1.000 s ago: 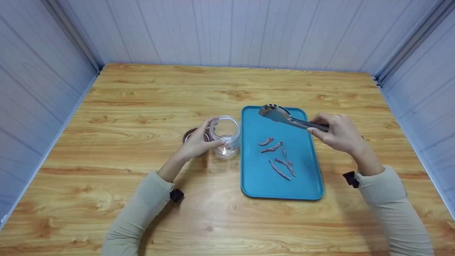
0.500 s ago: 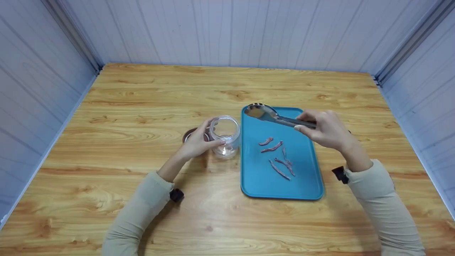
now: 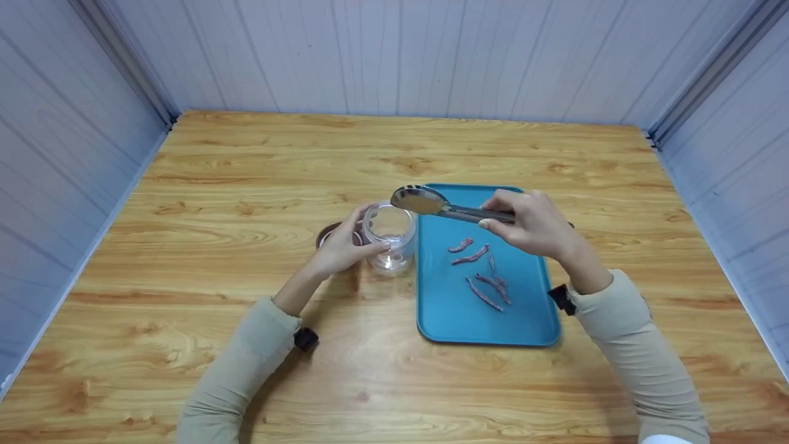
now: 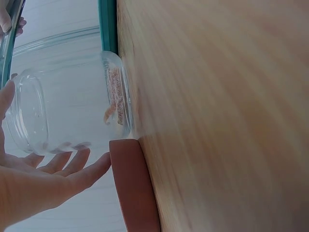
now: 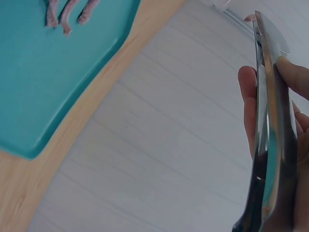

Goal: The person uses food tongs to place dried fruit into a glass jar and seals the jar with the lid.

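My left hand point(image 3: 343, 248) holds a clear jar point(image 3: 399, 254) from its left side, thumb on the near side and fingers on the far side. The jar stands upright on the table, its mouth uncovered. Reddish-brown bits point(image 4: 116, 94) show at its base in the left wrist view. My right hand point(image 3: 531, 223) grips metal tongs point(image 3: 468, 213), whose broad head lies over the right part of the jar's mouth. A small reddish strip point(image 5: 249, 18) sticks out at the tongs' tip. Several dark red meat strips point(image 3: 484, 295) lie on the blue tray point(image 3: 493, 330).
A reddish-brown lid point(image 4: 133, 188) lies on the wooden table point(image 3: 259, 185) beside the jar, partly behind my left hand in the head view. The tray's left edge is close to the jar. Pale panelled walls point(image 3: 394, 55) enclose the table's back and sides.
My right hand has carried the tongs leftward, from above the tray to the jar's mouth. My left hand and the jar have stayed in place, and so have the strips on the tray.
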A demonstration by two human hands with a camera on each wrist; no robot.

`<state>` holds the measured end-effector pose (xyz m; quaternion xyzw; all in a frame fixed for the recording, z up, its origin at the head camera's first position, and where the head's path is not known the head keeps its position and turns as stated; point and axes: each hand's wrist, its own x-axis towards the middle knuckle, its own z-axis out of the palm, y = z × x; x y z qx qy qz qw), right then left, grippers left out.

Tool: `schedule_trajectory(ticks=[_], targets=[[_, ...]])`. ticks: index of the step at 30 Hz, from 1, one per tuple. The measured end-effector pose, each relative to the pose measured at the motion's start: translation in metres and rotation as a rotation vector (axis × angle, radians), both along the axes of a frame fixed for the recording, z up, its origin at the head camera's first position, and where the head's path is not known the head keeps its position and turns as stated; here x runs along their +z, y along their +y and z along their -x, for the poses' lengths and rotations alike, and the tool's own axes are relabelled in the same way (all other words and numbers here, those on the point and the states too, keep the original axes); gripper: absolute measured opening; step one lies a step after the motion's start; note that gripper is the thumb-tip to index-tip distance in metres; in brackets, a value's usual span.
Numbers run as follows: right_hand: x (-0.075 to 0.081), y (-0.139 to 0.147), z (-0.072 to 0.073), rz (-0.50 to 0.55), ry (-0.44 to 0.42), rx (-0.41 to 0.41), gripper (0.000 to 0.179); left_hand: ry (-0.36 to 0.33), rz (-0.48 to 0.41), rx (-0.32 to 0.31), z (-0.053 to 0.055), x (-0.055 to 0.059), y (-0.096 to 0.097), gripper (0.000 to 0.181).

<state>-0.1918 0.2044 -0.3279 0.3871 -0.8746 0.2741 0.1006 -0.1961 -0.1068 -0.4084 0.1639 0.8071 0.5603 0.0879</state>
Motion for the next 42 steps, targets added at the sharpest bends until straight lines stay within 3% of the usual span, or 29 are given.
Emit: schedule_trajectory(ticks=[9,15,18,25,31,42], targets=[[-0.005,-0.016,0.003,0.020,-0.011,0.050,0.014,-0.043,-0.002,-0.001,-0.001,0.003,0.001,0.075],[-0.009,-0.024,0.004,-0.001,0.006,0.057,0.014,-0.042,0.013,-0.002,-0.015,0.027,0.004,0.074],[-0.011,-0.025,0.003,-0.014,-0.002,0.044,0.015,-0.034,0.024,-0.002,-0.018,0.032,0.005,0.073],[-0.013,-0.021,0.004,-0.009,-0.012,0.027,0.017,-0.002,0.032,0.015,0.000,0.001,0.000,0.075],[-0.012,-0.007,0.004,0.006,-0.049,0.007,0.019,0.010,0.002,-0.008,0.001,-0.001,-0.001,0.073],[-0.013,0.040,0.000,-0.007,-0.075,-0.116,0.025,0.017,0.026,0.001,0.000,0.000,0.000,0.076]])
